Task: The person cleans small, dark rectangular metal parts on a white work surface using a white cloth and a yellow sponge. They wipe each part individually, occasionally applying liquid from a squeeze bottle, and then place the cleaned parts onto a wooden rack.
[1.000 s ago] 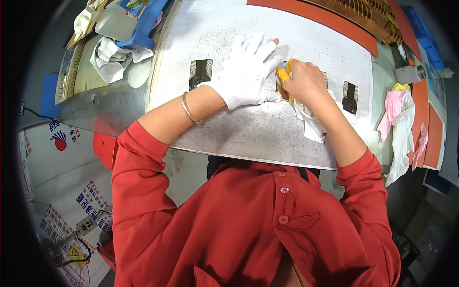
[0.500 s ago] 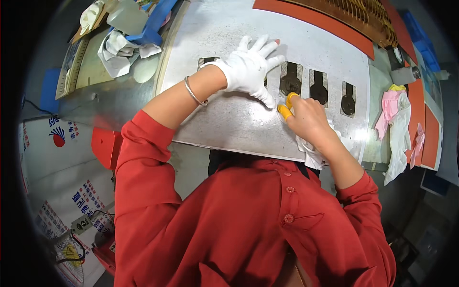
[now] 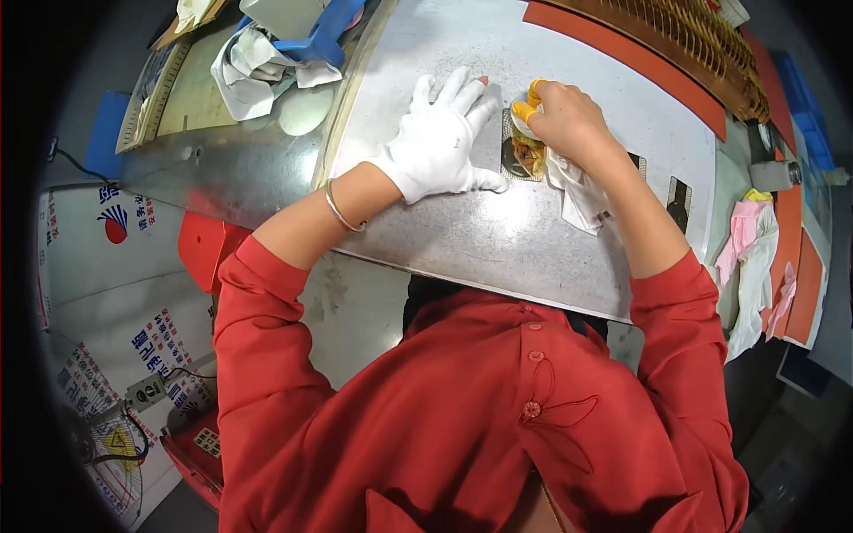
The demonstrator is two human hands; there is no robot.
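My left hand, in a white glove, lies flat with fingers spread on a pale grey sheet. My right hand has yellow finger cots on its thumb and a finger. Its closed fingers grip a crumpled white cloth with a yellow-brown stained part. That cloth presses on a dark, round-ended pattern in the sheet, just right of my left fingertips, and partly covers it. A similar dark pattern shows farther right; another is mostly hidden by my right wrist.
At the far left stand a blue bin and crumpled white cloths. An orange-red strip and a brown toothed rack line the back. Right of the sheet are a jar and pink and white cloths.
My right hand has moved away from me, bringing the white cloth from near the front edge onto the dark pattern. My left hand stays spread on the sheet. The view has shifted slightly.
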